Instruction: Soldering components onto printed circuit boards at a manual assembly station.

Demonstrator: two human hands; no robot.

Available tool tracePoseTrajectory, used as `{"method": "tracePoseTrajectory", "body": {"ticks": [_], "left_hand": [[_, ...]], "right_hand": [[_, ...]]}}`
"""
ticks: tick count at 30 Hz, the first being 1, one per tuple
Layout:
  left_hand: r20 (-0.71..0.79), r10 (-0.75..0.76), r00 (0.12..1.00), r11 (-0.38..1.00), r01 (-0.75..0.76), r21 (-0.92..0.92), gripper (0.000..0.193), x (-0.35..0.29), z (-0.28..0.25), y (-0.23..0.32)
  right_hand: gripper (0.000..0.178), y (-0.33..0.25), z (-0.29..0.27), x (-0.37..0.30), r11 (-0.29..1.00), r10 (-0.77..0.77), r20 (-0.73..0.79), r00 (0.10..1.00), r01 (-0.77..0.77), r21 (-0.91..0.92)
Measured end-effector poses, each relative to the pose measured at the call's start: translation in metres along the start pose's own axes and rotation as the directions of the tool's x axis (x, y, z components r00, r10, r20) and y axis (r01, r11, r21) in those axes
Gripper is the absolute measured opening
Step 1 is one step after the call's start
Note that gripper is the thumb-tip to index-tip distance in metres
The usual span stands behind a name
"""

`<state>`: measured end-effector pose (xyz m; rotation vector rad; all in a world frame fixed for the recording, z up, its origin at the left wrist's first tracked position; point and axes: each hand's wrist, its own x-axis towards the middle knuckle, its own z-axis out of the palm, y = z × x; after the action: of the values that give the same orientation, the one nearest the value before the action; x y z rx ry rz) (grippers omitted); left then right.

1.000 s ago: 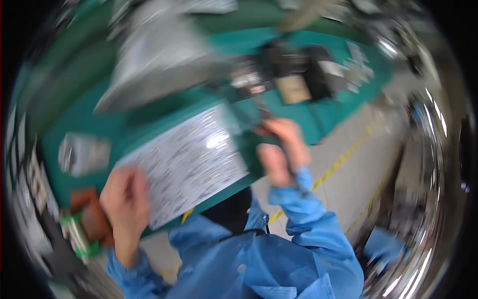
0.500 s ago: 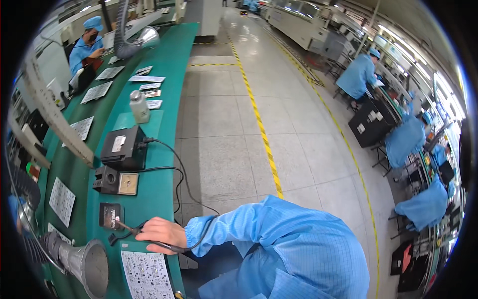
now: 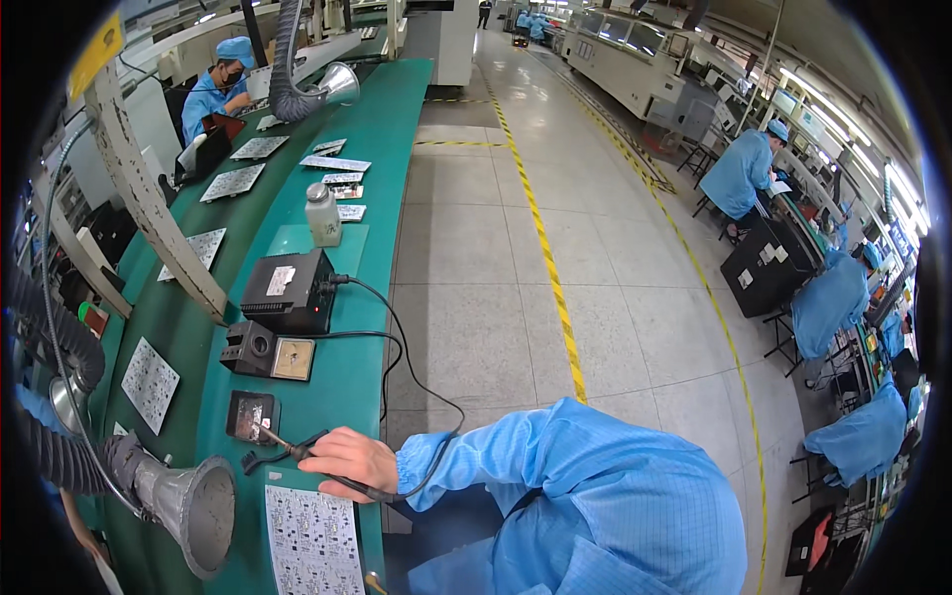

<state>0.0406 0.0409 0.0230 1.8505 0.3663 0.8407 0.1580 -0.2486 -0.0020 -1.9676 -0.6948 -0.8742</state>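
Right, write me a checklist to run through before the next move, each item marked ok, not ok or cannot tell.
1. Soldering iron gripped by the right hand: ok, the fingers are closed around its handle.
2. Tip away from the circuit board: ok, it points at the small black tray beyond the board's far edge.
3. Tip touching the tray's contents: cannot tell, touch and hover look alike here.
4. Cable clear of the arm: not ok, it crosses the blue sleeve.
5. Left hand placement: cannot tell, it is out of view.
6. Bottle standing upright: ok.
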Motion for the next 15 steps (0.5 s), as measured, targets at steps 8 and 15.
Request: {"method": "tracePoseTrajectory", "body": {"ticks": [8,15], "left_hand": [[-0.028,0.204,0.978,0.961,-0.195,0.195,0.027,0.004,0.001,-0.008],[0.011,0.306,0.952,0.94,-0.304,0.153,0.026,0.006,0.012,0.003]], "right_hand": [[0.037,0.005,0.005,0.001,0.998,-0.064,0.024,0.998,0.065,-0.021],[0.037,0.004,-0.001,-0.003,0.998,-0.045,-0.02,0.999,0.044,-0.044]]}}
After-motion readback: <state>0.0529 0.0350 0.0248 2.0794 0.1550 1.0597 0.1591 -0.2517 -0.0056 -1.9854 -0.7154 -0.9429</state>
